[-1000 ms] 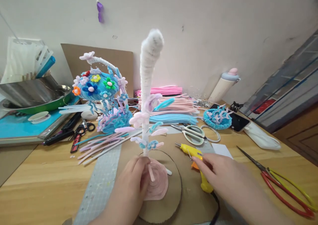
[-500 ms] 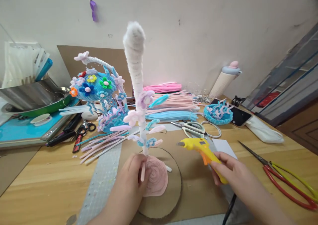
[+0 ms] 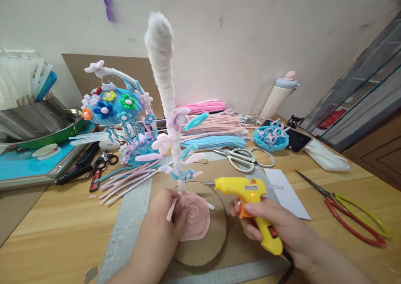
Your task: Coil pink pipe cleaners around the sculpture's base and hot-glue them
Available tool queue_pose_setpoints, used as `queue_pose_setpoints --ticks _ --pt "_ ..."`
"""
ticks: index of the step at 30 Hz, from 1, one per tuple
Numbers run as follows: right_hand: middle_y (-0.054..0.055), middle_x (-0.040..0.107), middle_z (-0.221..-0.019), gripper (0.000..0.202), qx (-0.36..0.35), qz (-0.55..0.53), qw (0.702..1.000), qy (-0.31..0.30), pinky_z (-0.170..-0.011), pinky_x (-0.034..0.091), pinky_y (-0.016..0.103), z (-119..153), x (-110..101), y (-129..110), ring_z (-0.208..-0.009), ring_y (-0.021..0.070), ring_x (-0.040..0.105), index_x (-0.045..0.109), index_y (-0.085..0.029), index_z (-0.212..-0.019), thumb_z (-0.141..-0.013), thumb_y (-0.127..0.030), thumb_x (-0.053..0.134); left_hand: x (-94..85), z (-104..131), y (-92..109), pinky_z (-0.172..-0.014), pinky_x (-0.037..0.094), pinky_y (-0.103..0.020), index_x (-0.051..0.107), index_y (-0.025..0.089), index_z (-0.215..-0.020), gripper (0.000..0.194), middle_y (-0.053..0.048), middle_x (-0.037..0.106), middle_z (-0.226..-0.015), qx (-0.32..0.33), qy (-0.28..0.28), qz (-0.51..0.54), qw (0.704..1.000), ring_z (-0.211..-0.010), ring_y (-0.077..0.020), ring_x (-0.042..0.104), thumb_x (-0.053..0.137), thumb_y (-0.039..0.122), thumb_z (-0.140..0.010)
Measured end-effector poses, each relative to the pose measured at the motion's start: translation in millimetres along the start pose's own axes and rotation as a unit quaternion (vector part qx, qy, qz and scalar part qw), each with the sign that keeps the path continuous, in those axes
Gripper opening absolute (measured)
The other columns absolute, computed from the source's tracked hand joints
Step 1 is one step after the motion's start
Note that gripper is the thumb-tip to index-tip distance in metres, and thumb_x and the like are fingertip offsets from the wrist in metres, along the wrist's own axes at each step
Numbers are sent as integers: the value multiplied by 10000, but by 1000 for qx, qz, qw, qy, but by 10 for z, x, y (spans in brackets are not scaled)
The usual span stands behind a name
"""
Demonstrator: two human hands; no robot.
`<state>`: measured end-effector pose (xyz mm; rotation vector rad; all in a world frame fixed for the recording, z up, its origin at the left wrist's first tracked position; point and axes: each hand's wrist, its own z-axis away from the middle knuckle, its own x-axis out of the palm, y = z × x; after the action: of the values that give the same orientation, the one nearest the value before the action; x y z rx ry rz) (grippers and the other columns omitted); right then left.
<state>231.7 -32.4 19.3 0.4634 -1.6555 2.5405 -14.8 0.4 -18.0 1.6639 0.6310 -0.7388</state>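
My right hand (image 3: 269, 217) is wrapped round a yellow hot glue gun (image 3: 239, 188), fingers at its orange trigger. The metal nozzle points left, over the round cardboard base (image 3: 206, 252). With thumb and fingers closed, my left hand (image 3: 164, 215) pinches a pink pipe cleaner (image 3: 172, 209), whose end sticks up. That hand rests against the pink pipe cleaner coil (image 3: 196, 217) lying on the base. Behind it rises a white wrapped stem (image 3: 166, 83), thick and fuzzy on top, with lilac and blue fuzzy flowers low down. A short white stub shows beside the coil.
Light-handled scissors (image 3: 241, 159) lie behind the glue gun, red-and-yellow-handled scissors (image 3: 354, 219) to the right. Pipe cleaner bundles (image 3: 213, 142) lie at the back. A flower-covered blue lantern shape (image 3: 115, 108) hangs at left. A blue coiled piece (image 3: 271, 138), a phone and a bottle (image 3: 277, 94) are back right.
My right hand has brought the glue gun left, closer to the base, and its fingers now sit round the trigger. My left hand keeps its pinch. The view has shifted slightly.
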Motion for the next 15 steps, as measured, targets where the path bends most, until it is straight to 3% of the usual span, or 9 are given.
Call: queue_pose_setpoints --ticks 3,7,10,12,15 --pt "-25 542 -615 309 1 143 989 32 -508 325 220 -48 115 -20 -530 104 451 657 -151 -885 -765 -434 620 -28 -4 17 -712 460 -364 484 243 -974 206 -6 604 -868 -15 -2 -40 999 -821 -228 613 587 324 -815" --pt "-36 547 -582 315 13 242 969 43 -505 378 228 -147 200 -64 -528 127 502 661 -163 -895 -770 -446 599 -50 -13 50 -678 449 -354 494 243 -937 185 -5 615 -833 -30 -15 -47 998 -790 -232 615 590 341 -812" --pt "11 674 -744 243 -27 291 956 32 -711 502 290 -211 252 -110 -760 200 648 673 -200 -926 -783 -378 590 -59 -17 80 -694 444 -359 496 242 -927 171 -9 618 -846 -33 -13 -43 998 -808 -233 606 596 306 -805" --pt "37 718 -929 240 -60 313 948 17 -867 495 340 -235 283 -128 -943 235 660 677 -224 -976 -791 -341 579 -67 -19 94 -706 440 -364 497 238 -919 176 -11 615 -856 -28 -12 -45 999 -814 -231 597 611 272 -790" --pt "48 716 -1062 278 -67 337 939 4 -922 487 372 -260 301 -117 -1009 248 656 673 -232 -1040 -800 -320 565 -77 -20 98 -707 435 -359 495 239 -910 179 -5 608 -861 -23 -15 -34 999 -814 -224 588 614 226 -777"
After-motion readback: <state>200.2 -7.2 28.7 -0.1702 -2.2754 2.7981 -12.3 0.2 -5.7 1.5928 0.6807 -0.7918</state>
